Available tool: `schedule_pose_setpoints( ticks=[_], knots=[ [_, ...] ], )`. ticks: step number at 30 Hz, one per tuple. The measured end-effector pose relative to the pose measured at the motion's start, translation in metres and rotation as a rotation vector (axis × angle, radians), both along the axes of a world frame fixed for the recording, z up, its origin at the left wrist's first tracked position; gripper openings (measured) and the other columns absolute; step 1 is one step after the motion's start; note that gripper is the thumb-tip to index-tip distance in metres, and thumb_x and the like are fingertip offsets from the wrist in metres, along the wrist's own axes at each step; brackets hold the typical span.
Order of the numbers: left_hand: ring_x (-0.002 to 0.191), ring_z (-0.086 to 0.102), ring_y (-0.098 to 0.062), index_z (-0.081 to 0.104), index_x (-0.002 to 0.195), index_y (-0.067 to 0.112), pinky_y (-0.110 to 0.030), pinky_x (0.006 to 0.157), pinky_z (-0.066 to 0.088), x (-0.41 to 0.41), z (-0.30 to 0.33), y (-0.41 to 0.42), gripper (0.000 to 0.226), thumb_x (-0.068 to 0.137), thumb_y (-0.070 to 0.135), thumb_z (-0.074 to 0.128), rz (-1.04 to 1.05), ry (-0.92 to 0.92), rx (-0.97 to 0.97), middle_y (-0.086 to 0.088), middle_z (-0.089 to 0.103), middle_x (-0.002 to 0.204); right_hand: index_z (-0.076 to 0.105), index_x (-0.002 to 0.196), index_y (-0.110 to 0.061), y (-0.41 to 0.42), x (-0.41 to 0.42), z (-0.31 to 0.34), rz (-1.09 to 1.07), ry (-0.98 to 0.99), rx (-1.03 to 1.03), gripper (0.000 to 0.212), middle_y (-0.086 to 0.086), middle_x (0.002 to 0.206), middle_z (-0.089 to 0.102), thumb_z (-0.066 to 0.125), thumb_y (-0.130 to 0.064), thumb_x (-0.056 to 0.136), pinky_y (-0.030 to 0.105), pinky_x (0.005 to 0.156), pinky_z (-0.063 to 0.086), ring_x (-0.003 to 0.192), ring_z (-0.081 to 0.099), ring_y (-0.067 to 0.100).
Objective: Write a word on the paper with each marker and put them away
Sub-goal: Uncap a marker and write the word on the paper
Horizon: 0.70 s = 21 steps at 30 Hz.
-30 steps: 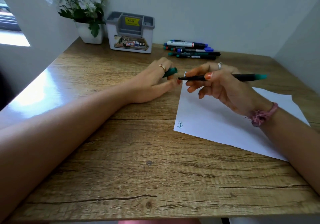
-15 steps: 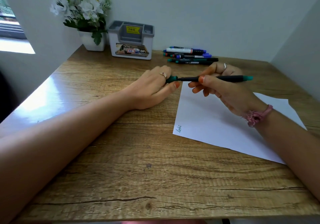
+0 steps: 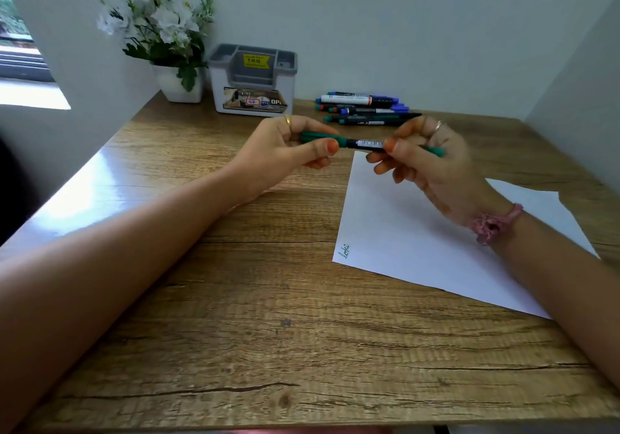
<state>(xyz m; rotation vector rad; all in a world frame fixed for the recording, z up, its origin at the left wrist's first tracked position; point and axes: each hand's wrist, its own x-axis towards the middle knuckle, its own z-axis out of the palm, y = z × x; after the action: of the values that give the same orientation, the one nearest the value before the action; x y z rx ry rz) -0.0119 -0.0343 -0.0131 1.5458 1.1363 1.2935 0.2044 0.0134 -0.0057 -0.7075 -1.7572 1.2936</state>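
Gripping one green marker (image 3: 365, 143) (held level), both hands (image 3: 281, 152) curl.

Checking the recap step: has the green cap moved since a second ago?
Yes. The green cap in the left hand was apart from the marker; it now sits on its tip, closer to the paper edge.

- Your left hand (image 3: 285, 152) was resting on the table (image 3: 201, 316) with the green cap (image 3: 318, 137) apart from the marker (image 3: 369, 144); now it's lifted and grips the cap.
- Cap now sits on the marker's tip end. A second ago the bare tip was exposed.
- Your right hand (image 3: 426, 162) slid along the barrel: the green tail end now barely sticks out past it.
- Marker has come up off the paper (image 3: 419, 239), held level between both hands.
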Motion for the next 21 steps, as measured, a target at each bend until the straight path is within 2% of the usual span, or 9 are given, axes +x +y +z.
schedule_pose_setpoints(
  ticks=[4, 12, 15, 19, 21],
  knots=[
    [0.071, 0.068, -0.008, 0.065, 0.098, 0.012, -0.016, 0.066, 0.055, -0.001, -0.002, 0.003, 0.026, 0.073, 0.015, 0.068, 0.067, -0.025, -0.043, -0.001, 0.071, 0.082, 0.062, 0.085, -0.012, -0.003, -0.003, -0.002, -0.147, -0.073, 0.170, 0.022, 0.001, 0.079, 0.075, 0.072, -0.027, 0.072, 0.022, 0.054, 0.051, 0.069, 0.071, 0.019],
    [0.074, 0.069, -0.009, 0.064, 0.098, 0.012, -0.019, 0.071, 0.056, 0.000, 0.002, 0.000, 0.022, 0.075, 0.011, 0.065, 0.069, 0.008, 0.018, -0.002, 0.071, 0.086, 0.063, 0.087, -0.009, -0.008, -0.007, -0.004, -0.155, -0.082, 0.132, 0.011, 0.000, 0.071, 0.074, 0.066, -0.019, 0.083, 0.018, 0.055, 0.051, 0.064, 0.070, 0.014],
    [0.077, 0.071, -0.013, 0.065, 0.096, 0.010, -0.020, 0.071, 0.057, -0.001, 0.013, -0.005, 0.027, 0.069, 0.014, 0.066, 0.024, -0.088, 0.030, -0.002, 0.072, 0.085, 0.061, 0.087, -0.008, -0.011, -0.009, -0.001, -0.135, -0.035, 0.138, 0.013, 0.001, 0.072, 0.074, 0.065, -0.021, 0.082, 0.019, 0.057, 0.051, 0.065, 0.070, 0.016],
    [0.084, 0.070, -0.014, 0.064, 0.094, 0.010, -0.021, 0.074, 0.057, -0.001, 0.027, -0.006, 0.023, 0.071, 0.014, 0.067, -0.022, -0.297, -0.010, -0.003, 0.073, 0.087, 0.062, 0.094, -0.016, -0.013, -0.010, 0.002, -0.080, -0.050, 0.197, 0.021, -0.004, 0.084, 0.075, 0.065, -0.028, 0.078, 0.019, 0.072, 0.052, 0.084, 0.071, 0.013],
    [0.088, 0.069, -0.014, 0.063, 0.096, 0.009, -0.022, 0.075, 0.057, -0.005, 0.035, -0.004, 0.018, 0.078, 0.013, 0.064, -0.012, -0.422, -0.040, -0.004, 0.072, 0.091, 0.061, 0.111, -0.020, -0.010, -0.007, -0.002, -0.046, -0.273, 0.299, 0.035, -0.008, 0.106, 0.070, 0.064, -0.034, 0.079, 0.021, 0.086, 0.049, 0.101, 0.065, 0.004]
  ],
)
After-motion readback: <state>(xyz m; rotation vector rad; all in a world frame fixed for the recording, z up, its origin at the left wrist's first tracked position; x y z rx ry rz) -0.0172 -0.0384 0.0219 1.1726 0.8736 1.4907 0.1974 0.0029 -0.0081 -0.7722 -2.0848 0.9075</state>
